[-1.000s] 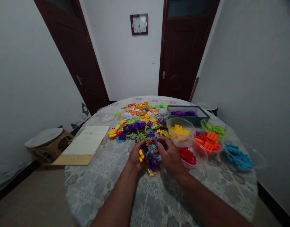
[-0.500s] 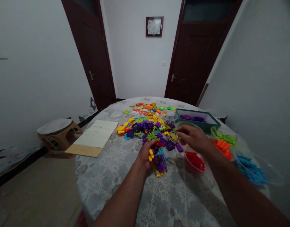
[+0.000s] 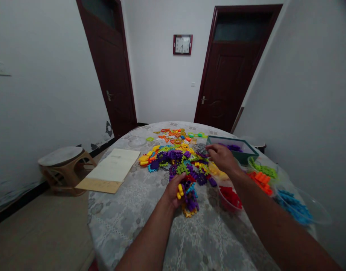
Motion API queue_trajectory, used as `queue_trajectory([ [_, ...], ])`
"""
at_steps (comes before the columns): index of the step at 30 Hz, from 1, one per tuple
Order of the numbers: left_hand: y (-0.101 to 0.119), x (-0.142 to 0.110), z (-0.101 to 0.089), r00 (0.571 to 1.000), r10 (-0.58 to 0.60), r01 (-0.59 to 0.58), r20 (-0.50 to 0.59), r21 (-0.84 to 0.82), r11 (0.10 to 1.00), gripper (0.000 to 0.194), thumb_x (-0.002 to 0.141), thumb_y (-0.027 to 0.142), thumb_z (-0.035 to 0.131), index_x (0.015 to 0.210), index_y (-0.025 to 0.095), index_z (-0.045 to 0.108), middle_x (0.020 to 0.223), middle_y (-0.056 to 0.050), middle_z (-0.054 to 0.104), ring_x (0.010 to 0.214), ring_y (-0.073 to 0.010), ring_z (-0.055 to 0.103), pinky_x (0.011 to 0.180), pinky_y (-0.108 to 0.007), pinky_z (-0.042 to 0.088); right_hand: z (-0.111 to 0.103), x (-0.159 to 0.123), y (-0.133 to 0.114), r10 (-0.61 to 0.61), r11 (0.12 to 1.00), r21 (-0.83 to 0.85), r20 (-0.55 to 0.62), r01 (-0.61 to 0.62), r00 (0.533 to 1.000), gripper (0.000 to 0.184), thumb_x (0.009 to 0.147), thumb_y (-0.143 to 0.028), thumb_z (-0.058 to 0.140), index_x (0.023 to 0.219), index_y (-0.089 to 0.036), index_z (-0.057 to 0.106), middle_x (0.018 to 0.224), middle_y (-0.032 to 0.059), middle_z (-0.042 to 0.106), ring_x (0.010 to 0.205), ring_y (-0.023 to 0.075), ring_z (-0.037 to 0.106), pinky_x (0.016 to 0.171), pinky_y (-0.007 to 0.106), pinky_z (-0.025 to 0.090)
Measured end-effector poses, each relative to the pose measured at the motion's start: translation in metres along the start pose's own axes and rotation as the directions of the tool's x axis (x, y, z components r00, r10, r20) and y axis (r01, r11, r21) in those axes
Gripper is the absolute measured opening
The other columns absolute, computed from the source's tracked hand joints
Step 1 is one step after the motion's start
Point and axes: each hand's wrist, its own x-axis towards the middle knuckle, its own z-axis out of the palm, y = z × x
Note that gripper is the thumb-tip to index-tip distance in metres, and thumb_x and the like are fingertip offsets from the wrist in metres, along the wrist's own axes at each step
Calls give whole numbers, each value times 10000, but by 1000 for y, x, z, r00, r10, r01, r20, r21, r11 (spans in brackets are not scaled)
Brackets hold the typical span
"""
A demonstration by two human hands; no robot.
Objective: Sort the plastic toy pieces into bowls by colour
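My left hand [image 3: 174, 192] is closed around a cluster of joined plastic building pieces [image 3: 191, 199], mostly purple with blue, red and yellow parts. Two yellow pegs [image 3: 180, 192] stick out by its fingers. My right hand [image 3: 222, 156] reaches over the table with fingers stretched out and somewhat apart, its fingertips beside the grey pieces [image 3: 200, 147]; nothing shows in it. Under that hand is a tub of yellow pieces [image 3: 218, 172]. A mixed heap of gear-edged building pieces [image 3: 173, 156], purple, green, yellow and blue, lies beyond my left hand.
To the right stand a green-edged box [image 3: 247, 153] with purple pieces, and clear tubs of red pieces [image 3: 230, 197], green pieces [image 3: 263, 168], orange pieces [image 3: 260, 181] and blue pieces [image 3: 294, 206]. An open notebook [image 3: 113, 167] lies left. Orange pieces [image 3: 174, 134] are scattered farther back.
My right hand has moved left and away from me, from above the yellow pieces toward the grey ones. My left hand keeps hold of the cluster. The camera view has tilted up slightly.
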Motion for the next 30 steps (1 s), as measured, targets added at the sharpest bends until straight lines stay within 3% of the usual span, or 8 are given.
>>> queue_trajectory([
  [5, -1, -1, 0, 998, 2, -3, 67, 12, 1000, 220, 862, 299, 750, 1011, 170, 651, 768, -30, 740, 492, -154, 663, 431, -240, 519, 11, -41, -28, -143, 990, 9, 158, 143, 977, 272, 922, -294, 560, 1081, -229, 771, 1057, 50, 791, 962, 225, 736, 876, 339, 550],
  [9, -2, 0, -2, 993, 39, -42, 108, 30, 999, 253, 846, 306, 774, 1010, 178, 631, 729, -12, 719, 492, -147, 651, 459, -226, 503, 33, -50, -44, -185, 982, 70, 217, 174, 959, 285, 888, -316, 633, 1123, -218, 761, 1079, 71, 783, 978, 239, 720, 909, 356, 528],
  [16, -4, 2, -5, 988, 41, -45, 147, 26, 999, 291, 805, 264, 806, 1026, 187, 634, 723, 4, 705, 511, -142, 647, 498, -228, 507, 60, -42, -37, -49, 982, 188, 201, 10, 978, 205, 820, -293, 648, 967, -211, 765, 896, 31, 775, 841, 205, 710, 792, 318, 541],
  [22, -2, -3, 0, 986, 26, -33, 166, 39, 999, 339, 795, 277, 805, 1072, 201, 625, 776, 1, 715, 528, -143, 658, 472, -217, 492, 53, -50, -33, 122, 926, 332, 195, -182, 973, 296, 823, -417, 619, 984, -181, 699, 613, -17, 649, 518, 157, 596, 482, 254, 461],
  [30, -4, -4, 2, 991, 39, -41, 127, 12, 999, 354, 756, 222, 798, 1060, 206, 616, 769, 9, 704, 504, -132, 629, 495, -232, 505, 45, -66, -33, 220, 859, 426, 196, -285, 956, 341, 821, -451, 649, 1025, -178, 669, 535, -45, 594, 452, 136, 557, 428, 227, 431],
])
